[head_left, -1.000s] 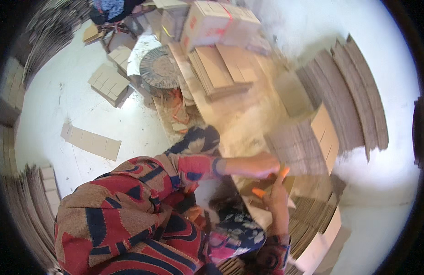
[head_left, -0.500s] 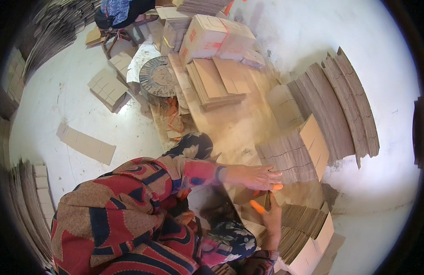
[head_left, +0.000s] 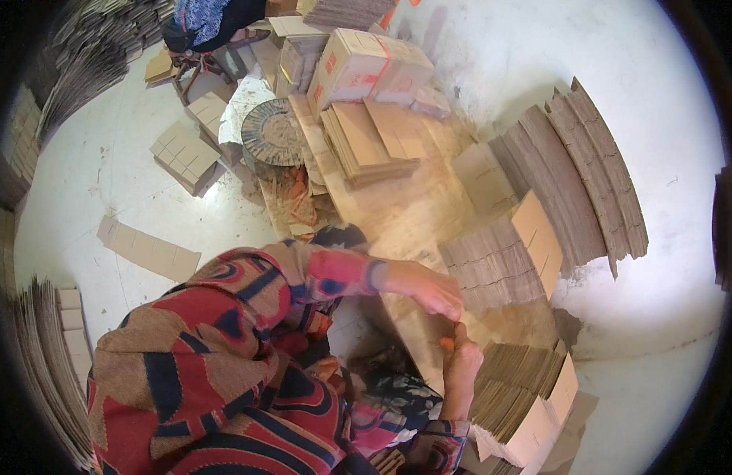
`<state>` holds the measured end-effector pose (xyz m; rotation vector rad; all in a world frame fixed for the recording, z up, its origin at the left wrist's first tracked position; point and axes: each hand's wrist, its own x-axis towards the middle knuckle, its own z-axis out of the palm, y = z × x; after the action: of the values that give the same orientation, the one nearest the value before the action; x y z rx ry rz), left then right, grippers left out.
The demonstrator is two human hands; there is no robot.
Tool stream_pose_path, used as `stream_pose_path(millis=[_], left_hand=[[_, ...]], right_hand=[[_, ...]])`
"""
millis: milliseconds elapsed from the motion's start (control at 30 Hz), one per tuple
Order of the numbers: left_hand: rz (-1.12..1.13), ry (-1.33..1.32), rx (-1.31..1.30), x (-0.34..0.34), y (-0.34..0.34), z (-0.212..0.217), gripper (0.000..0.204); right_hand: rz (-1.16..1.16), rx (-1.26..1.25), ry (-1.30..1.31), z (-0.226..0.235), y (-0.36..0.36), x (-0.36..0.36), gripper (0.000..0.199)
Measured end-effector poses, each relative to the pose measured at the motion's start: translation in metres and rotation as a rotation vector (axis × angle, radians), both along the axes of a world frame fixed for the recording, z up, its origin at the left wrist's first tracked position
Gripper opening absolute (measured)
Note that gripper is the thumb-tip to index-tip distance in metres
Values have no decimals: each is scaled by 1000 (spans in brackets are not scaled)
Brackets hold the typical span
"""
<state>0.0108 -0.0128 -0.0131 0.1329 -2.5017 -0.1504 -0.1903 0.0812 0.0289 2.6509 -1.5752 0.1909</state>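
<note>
My left hand [head_left: 436, 294] reaches across from the upper side with its fingers curled inward. Just below it, my right hand [head_left: 462, 362] comes up from the lower edge, its fingers bent and an orange finger cover [head_left: 447, 343] showing. The fingertips of both hands meet above the wooden board; what they pinch is hidden or too small to make out. Close beside my right hand is a row of folded cardboard pieces [head_left: 512, 388]. Another packed row of cardboard [head_left: 493, 265] lies beyond my left hand, with a flat tan sheet [head_left: 538, 241] at its end.
Long stacks of cardboard [head_left: 552, 186] curve along the right. A carton [head_left: 370, 67] and flat cardboard sheets [head_left: 366, 142] rest at the far end of the board [head_left: 398, 206]. A round ribbed object [head_left: 273, 133] stands beside it. Another person [head_left: 212, 24] sits at the top left.
My left hand has gone from flat, stretched fingers to curled ones and drawn slightly back. My right hand's spread fingers have closed and risen to meet it. The view has shifted slightly.
</note>
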Motion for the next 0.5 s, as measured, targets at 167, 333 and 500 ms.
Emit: stream_pose_path(millis=[167, 333, 500], left_hand=[[477, -7, -336, 58, 52, 61, 8], [1019, 9, -484, 144, 36, 95, 37], [1347, -123, -322, 193, -41, 49, 46]], right_hand=[[100, -659, 257, 84, 38, 53, 43], [-45, -857, 161, 104, 51, 23, 42], [-460, -830, 477, 105, 63, -65, 47]])
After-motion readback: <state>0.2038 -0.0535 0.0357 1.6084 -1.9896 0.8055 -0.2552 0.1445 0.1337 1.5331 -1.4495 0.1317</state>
